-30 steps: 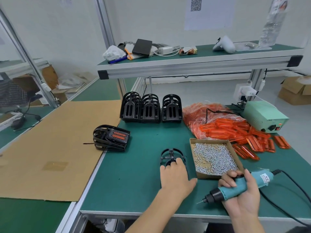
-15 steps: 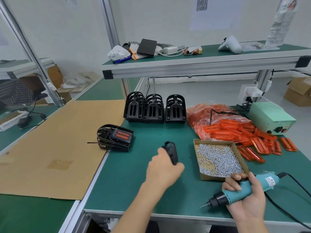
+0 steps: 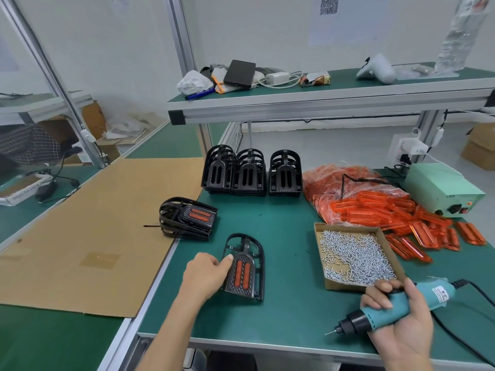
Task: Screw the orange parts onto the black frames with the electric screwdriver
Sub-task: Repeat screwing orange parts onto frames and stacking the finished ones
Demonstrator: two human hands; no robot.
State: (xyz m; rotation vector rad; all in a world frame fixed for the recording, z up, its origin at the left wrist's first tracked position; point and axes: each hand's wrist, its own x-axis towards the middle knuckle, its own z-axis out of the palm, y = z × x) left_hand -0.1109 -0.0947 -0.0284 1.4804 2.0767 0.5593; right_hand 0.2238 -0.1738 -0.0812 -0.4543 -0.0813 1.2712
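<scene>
Now the left hand (image 3: 207, 271) pinches the left edge of a black frame (image 3: 245, 267) lying flat on the desk (image 3: 289, 311), orange part showing. Farther right, the right hand (image 3: 399, 317) grips the electric screwdriver (image 3: 388, 309), just below the box of screws (image 3: 356, 257).

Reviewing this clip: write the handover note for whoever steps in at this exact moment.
Left hand grips the near black frame, orange part showing in it.
Right hand holds the electric screwdriver, clear of the work.
Finished pile at the cardboard's edge; empty frames at the back; loose orange parts and screw box on the right.
Left: the stacked frames.
</scene>
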